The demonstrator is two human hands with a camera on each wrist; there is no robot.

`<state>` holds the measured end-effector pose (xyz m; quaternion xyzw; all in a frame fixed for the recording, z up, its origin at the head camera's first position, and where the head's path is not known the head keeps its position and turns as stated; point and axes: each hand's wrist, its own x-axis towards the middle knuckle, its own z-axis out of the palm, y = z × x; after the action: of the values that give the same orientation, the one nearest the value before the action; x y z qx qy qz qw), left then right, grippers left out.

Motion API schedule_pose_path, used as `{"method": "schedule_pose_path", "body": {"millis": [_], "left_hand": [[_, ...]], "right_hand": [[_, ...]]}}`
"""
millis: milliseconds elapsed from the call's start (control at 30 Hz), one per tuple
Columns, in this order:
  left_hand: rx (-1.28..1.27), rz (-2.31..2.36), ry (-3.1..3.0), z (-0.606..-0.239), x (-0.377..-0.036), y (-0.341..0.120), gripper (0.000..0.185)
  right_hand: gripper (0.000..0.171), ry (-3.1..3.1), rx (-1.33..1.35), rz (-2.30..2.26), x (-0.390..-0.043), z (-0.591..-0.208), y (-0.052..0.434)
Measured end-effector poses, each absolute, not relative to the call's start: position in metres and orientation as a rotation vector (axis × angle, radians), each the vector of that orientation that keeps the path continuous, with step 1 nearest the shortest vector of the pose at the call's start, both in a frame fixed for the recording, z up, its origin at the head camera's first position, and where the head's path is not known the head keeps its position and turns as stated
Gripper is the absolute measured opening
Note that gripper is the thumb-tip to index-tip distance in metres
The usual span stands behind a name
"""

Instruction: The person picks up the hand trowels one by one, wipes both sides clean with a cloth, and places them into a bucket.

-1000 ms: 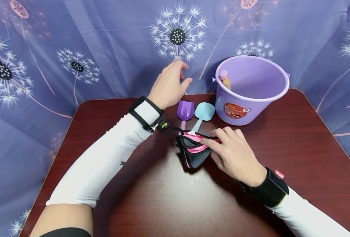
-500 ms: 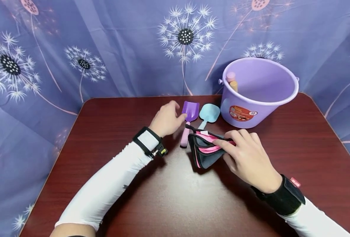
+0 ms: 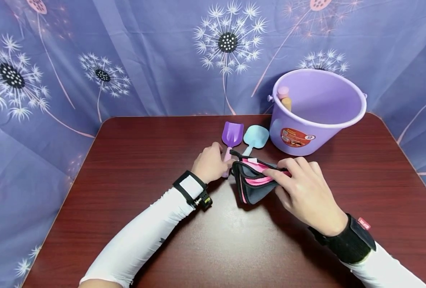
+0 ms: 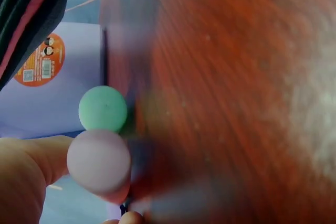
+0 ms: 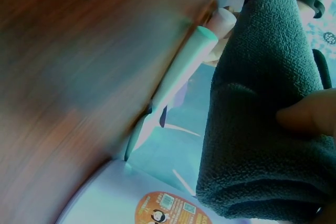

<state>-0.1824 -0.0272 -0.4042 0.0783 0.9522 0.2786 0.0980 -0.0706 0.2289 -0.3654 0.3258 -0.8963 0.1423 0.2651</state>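
My left hand is at the pink handle of a small purple toy shovel, with the thumb on one side and fingers on the other. The shovel lies on the table. Beside it lies a light-blue toy shovel, its green-looking handle end showing in the left wrist view. My right hand pinches a folded cloth, dark grey terry with pink inner layers and black edging. In the head view, the cloth covers the blue shovel's lower handle.
A purple bucket with an orange label stands at the back right. Inside it, a pink rounded end and a yellow one lean against the left wall. The brown table meets a blue dandelion-print curtain behind.
My left hand has come down from above the table's back edge to the purple shovel's handle. My right hand keeps hold of the cloth. The head view has shifted slightly.
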Motion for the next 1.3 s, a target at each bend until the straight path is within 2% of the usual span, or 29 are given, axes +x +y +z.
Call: {"method": "schedule_pose_path", "body": {"millis": [100,367,533,967,1300], "left_hand": [[0.222,0.813,2.831,-0.415,-0.187,-0.026,0.059],[0.257,0.795,2.98,-0.443,-0.199,-0.029,0.038],[0.321,0.814,3.027,-0.422,-0.185,-0.032,0.026],[0.378,0.871,3.114,-0.4,-0.172,-0.054,0.027],[0.598,0.93,3.222,-0.371,-0.151,-0.082,0.024]], "right_hand": [[0.041,-2.416,0.88,0.389,-0.071,-0.365,0.228],[0.042,-2.447,0.883,0.365,-0.07,-0.365,0.227],[0.042,-2.465,0.883,0.348,-0.07,-0.364,0.228],[0.044,-2.42,0.881,0.372,-0.08,-0.353,0.222],[0.04,-2.306,0.902,0.413,-0.089,-0.337,0.212]]}}
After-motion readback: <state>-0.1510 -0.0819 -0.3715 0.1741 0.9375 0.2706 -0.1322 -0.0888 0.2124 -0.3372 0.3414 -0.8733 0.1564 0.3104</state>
